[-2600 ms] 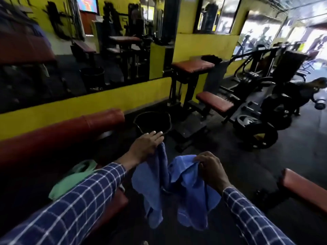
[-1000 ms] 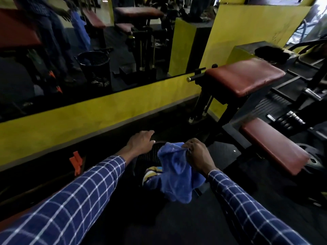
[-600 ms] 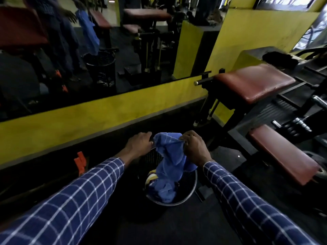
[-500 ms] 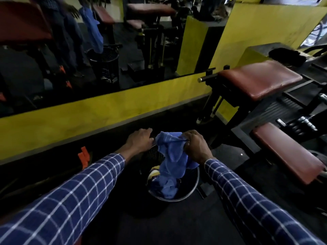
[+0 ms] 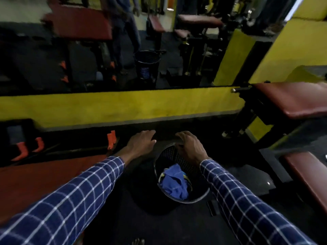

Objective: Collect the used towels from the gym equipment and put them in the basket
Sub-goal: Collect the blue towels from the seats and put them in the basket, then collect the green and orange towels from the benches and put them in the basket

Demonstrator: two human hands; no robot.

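Observation:
A blue towel (image 5: 175, 183) lies crumpled inside the black mesh basket (image 5: 198, 198) on the dark floor, with a bit of yellow-edged cloth beside it. My right hand (image 5: 191, 147) hovers over the basket's far rim, fingers spread and holding nothing. My left hand (image 5: 141, 144) is just left of the basket, palm down, fingers apart, also empty. Both arms wear blue checked sleeves.
A dark red padded bench (image 5: 31, 181) lies at the left, with orange parts (image 5: 111, 139) behind it. Red-padded equipment (image 5: 292, 101) and another bench (image 5: 311, 177) stand at the right. A yellow wall base (image 5: 123, 106) under a mirror runs across ahead.
My right hand has let go of the blue towel, which dropped into the basket. Both hands are now empty above it. The view has shifted left.

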